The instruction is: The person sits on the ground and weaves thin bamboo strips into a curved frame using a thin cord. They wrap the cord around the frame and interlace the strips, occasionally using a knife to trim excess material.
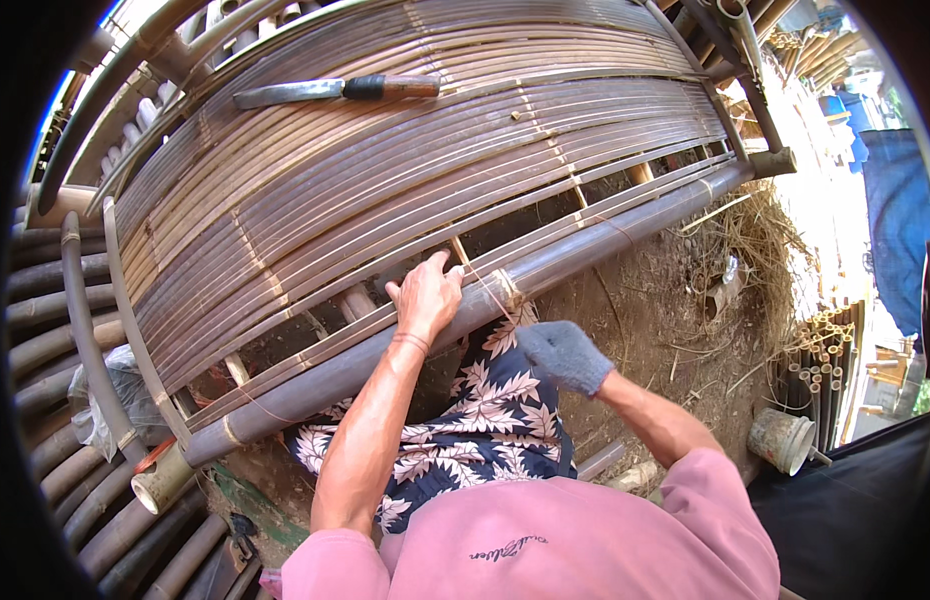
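A long bamboo bench or bed frame lies across my lap side, its top made of thin brown bamboo slats. Along its near edge runs a thick dark bamboo pole. My left hand, bare, rests on the front slats beside that pole, thumb and forefinger apart, fingertips at the gap. A thin reddish cord passes over the pole by a pale binding. My right hand, in a grey knitted glove, is closed at the cord's lower end, just on the near side of the pole.
A knife with a dark handle lies on the slats. Bamboo poles are stacked at left, near a clear plastic bag. To the right are dry fibres, cut bamboo pieces and a dirty white bucket.
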`<action>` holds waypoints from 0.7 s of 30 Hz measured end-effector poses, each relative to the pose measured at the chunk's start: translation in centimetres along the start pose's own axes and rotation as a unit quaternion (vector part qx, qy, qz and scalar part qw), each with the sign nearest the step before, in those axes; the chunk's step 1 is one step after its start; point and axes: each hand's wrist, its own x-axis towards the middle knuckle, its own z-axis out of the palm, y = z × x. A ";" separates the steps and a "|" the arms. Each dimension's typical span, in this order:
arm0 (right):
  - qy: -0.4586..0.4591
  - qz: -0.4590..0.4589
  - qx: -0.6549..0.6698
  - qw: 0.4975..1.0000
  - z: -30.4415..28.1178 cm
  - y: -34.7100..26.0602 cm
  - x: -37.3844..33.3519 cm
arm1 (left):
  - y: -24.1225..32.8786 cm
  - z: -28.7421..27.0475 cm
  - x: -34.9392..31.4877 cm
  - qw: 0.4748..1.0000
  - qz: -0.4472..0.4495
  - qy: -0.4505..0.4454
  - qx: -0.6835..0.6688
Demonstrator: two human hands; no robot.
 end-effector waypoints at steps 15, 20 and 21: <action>0.142 -0.258 -0.041 0.955 4.0 1.3 3.9 | -0.3 -3.5 -1.5 0.841 0.517 -0.130 0.096; 0.109 -0.218 -0.021 0.970 3.0 4.7 2.5 | 2.5 -1.5 -1.8 0.835 0.519 -0.127 0.130; 0.115 -0.218 -0.015 0.969 3.1 5.3 2.4 | 2.5 -1.4 -2.1 0.834 0.517 -0.129 0.147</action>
